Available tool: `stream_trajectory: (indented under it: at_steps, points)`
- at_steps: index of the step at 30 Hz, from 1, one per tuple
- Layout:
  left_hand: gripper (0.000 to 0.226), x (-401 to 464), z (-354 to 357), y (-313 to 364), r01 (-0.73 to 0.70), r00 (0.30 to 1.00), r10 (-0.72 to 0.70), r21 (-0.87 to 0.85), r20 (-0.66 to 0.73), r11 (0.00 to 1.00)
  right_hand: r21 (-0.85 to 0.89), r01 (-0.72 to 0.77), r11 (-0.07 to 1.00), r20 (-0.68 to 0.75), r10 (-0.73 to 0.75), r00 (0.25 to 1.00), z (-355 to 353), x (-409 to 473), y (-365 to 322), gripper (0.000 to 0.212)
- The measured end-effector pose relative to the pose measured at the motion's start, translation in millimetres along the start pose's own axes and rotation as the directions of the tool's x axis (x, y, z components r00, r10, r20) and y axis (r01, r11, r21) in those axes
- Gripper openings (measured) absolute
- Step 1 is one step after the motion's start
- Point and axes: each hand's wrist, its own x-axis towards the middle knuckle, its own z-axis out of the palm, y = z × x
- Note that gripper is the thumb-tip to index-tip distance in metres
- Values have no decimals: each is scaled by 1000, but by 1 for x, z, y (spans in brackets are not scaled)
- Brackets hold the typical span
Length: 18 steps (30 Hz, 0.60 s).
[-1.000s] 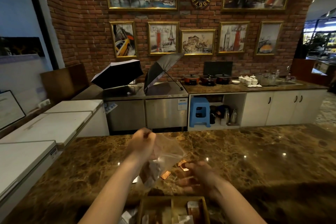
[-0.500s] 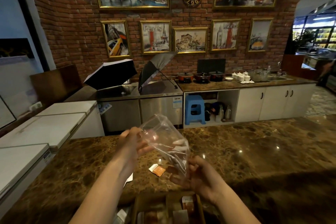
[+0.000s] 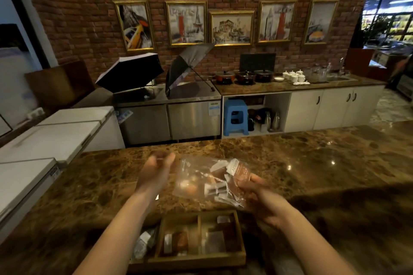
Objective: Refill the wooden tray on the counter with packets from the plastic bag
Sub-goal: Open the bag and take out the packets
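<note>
Bag (image 3: 207,182) now off left fingers (image 3: 166,159).

one clear plastic bag (image 3: 201,183), one two-compartment wooden tray (image 3: 199,259), two bare hands, two open black umbrellas, one blue plastic stool (image 3: 235,117)

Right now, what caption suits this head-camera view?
Right hand holds packet-filled plastic bag above wooden tray; left hand open.

Two open umbrellas (image 3: 131,71) rest on a steel cabinet (image 3: 169,118) beside a blue stool (image 3: 235,117).
</note>
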Motion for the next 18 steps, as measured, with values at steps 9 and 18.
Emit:
stream_trajectory:
  at_steps: [9,18]
  points:
    - [47,-12,51,5,-398,868,208,380,451,835,-830,156,536,30,-237,971,-10,-10,-16,27]
    - [53,-32,75,-6,-451,819,125,493,560,744,-963,227,146,196,-199,960,10,-19,-36,47]
